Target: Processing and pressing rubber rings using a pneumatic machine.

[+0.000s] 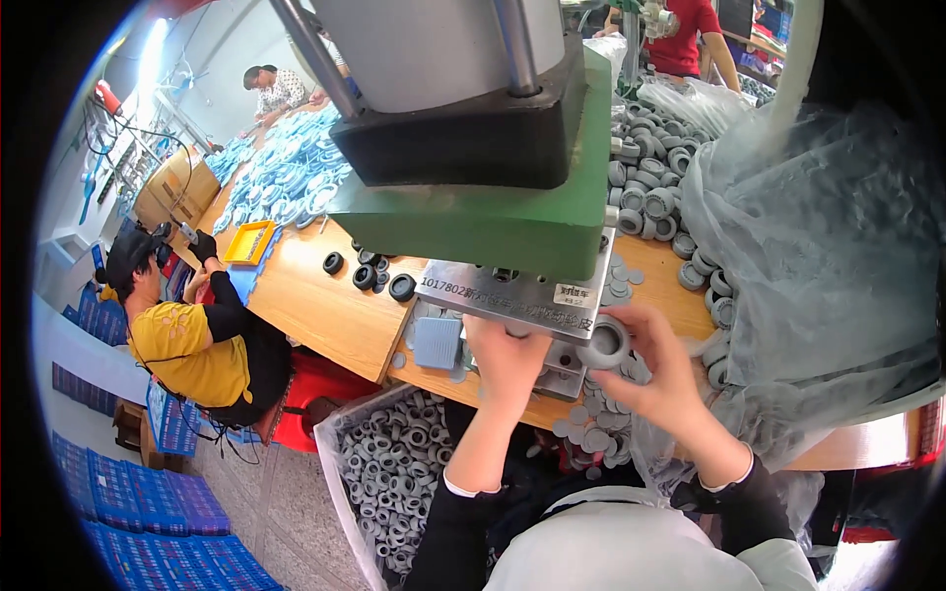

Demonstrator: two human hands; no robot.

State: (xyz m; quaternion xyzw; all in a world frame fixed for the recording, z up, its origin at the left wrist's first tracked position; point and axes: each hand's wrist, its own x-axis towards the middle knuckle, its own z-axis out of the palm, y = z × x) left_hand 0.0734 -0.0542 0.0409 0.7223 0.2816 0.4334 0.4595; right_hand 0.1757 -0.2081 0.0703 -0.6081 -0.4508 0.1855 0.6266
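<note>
Nearest, the left hand (507, 360) reaches under the press's metal plate (522, 295), its grip hidden; the right hand (645, 369) pinches a grey rubber ring (604, 343) at the plate's edge. Below, a bin (340, 433) holds many rings; beyond, a heap (650, 172) looks still unprocessed

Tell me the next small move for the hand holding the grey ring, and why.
Probably slide the grey ring leftward under the metal plate. The right hand holds it at the plate's edge, while the left hand already reaches beneath the plate.
</note>
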